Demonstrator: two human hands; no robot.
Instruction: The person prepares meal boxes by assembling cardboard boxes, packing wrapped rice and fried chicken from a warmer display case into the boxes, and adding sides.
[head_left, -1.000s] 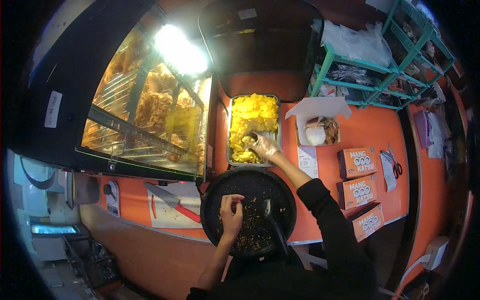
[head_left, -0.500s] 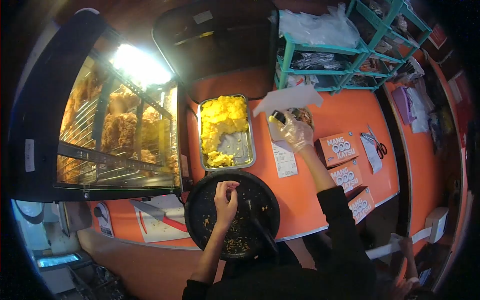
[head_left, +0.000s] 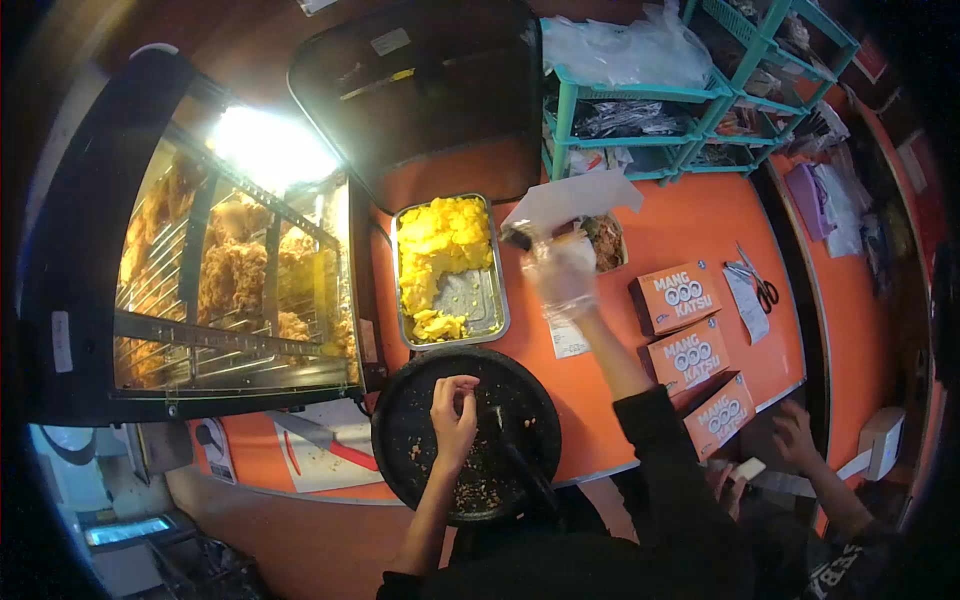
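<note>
My right hand, in a clear plastic glove and blurred by motion, is closed round a small dark object whose kind I cannot make out. It is just left of an open takeaway box with a white lid and brown and green food inside. A metal tray of yellow food lies further left. My bare left hand hovers over a black frying pan with brown crumbs in it. Its fingers are loosely bent, the thumb apart, with nothing between them.
Orange boxes stand to the right, near scissors and a receipt. At the left is a lit glass cabinet of fried food; a knife lies below it. Another person's hand shows at lower right.
My right hand has moved left and slightly nearer with the dark object, uncovering more of the food in the box. Another person's hands have come closer at lower right, one holding something white.
</note>
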